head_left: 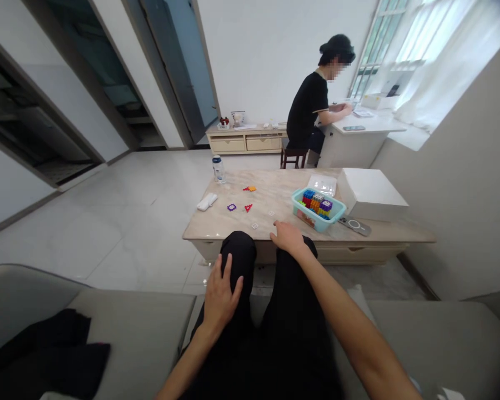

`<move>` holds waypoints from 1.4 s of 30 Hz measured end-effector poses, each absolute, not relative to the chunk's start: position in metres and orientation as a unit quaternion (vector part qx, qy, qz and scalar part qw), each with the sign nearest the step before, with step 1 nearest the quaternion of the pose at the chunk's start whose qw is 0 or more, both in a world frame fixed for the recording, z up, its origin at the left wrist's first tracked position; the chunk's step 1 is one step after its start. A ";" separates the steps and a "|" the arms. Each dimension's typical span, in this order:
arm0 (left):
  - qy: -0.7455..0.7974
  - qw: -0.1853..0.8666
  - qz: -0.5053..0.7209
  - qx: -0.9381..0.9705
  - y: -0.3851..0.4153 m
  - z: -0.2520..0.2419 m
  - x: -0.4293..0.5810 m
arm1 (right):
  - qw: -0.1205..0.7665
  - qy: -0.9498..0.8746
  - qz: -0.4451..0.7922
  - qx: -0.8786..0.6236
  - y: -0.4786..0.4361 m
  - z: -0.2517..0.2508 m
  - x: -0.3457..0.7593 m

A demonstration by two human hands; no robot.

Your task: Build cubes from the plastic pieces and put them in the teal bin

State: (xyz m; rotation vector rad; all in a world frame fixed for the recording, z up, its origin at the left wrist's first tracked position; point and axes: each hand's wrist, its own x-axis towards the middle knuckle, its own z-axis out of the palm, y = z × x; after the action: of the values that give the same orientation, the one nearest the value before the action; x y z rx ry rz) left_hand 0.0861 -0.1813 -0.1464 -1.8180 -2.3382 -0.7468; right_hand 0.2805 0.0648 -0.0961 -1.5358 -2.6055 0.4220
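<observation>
My left hand (222, 291) rests with spread fingers on my left thigh and holds nothing. Over my right knee lies my right hand (289, 238), empty, its fingertips at the front edge of the low table (216, 228). Close to it on the tabletop are two small white pieces, one a white square (255, 225). Farther left lie a purple frame-shaped piece (231, 207), a red triangle (248, 208) and an orange piece (252, 189) with red beside it. To the right of my right hand stands a light-blue basket (317, 221) with stacked colourful plastic pieces.
A water bottle (219, 169) and a white tissue pack (207, 201) stand toward the table's left end. At its right are a white box (373, 191), a clear plastic tray (322, 184) and a grey phone (355, 225). Beyond, a person (310, 108) sits at a white desk (358, 144).
</observation>
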 end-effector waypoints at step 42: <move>-0.801 0.012 -0.281 -0.528 -0.152 -0.141 0.031 | -0.058 -0.866 0.161 -0.470 0.262 -0.171 0.130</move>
State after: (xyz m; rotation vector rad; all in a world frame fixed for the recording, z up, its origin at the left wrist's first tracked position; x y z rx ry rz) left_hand 0.0309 -0.1522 -0.1409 -1.6455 -2.4993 -0.8768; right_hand 0.1302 0.2620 -0.1712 -1.5328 -2.8258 0.5266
